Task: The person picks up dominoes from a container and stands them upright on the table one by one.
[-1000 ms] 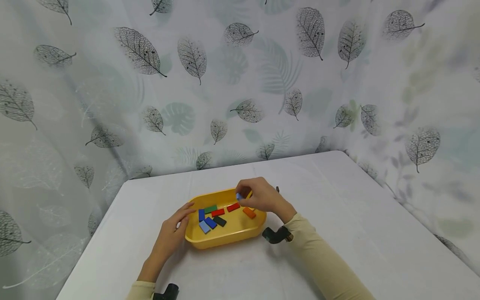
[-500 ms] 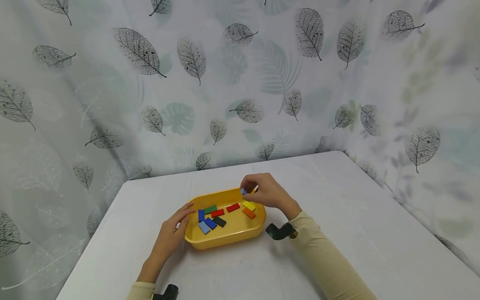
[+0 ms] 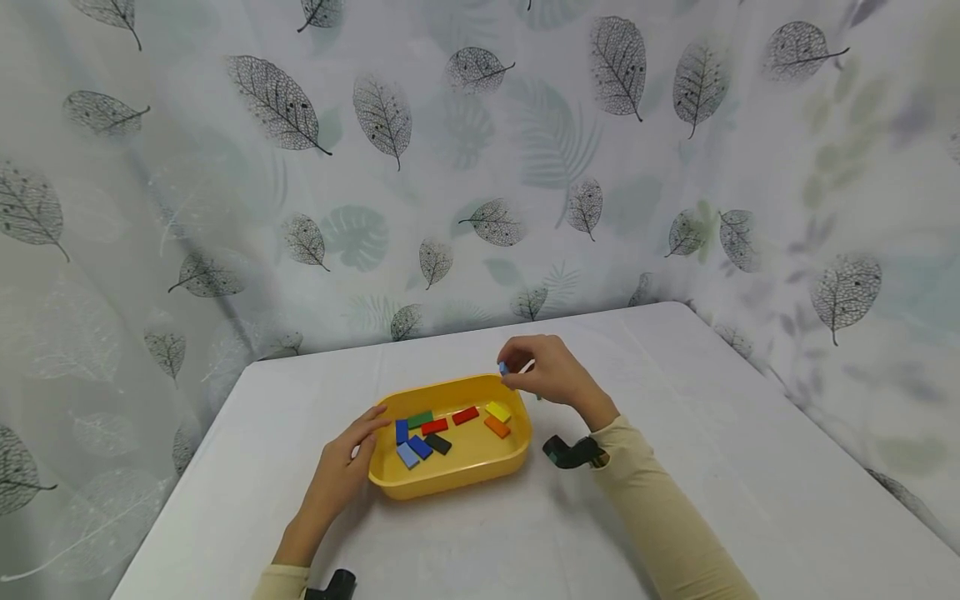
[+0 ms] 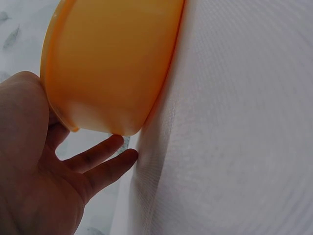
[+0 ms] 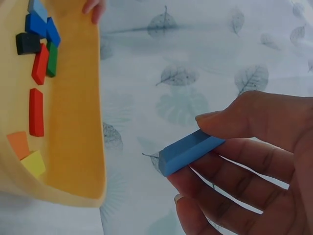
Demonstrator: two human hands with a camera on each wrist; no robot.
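Observation:
My right hand pinches a light blue block between thumb and fingertips. In the head view the hand is over the far right rim of a yellow tray; the right wrist view shows the block outside the tray wall. My left hand rests against the tray's left end, its fingers extended and spread at the rim and outer wall in the left wrist view. Inside the tray lie a yellow block, an orange block, two red blocks, a green block and a black block.
Two dark blue blocks and another light blue block lie at the tray's left end. A white-covered table carries the tray. Behind it and at the sides hangs a leaf-print curtain. Dark wrist mounts stick out from the wrists.
My right hand has moved up and to the right with the light blue block, from inside the tray to its far right rim, uncovering the yellow block. The left hand stays put.

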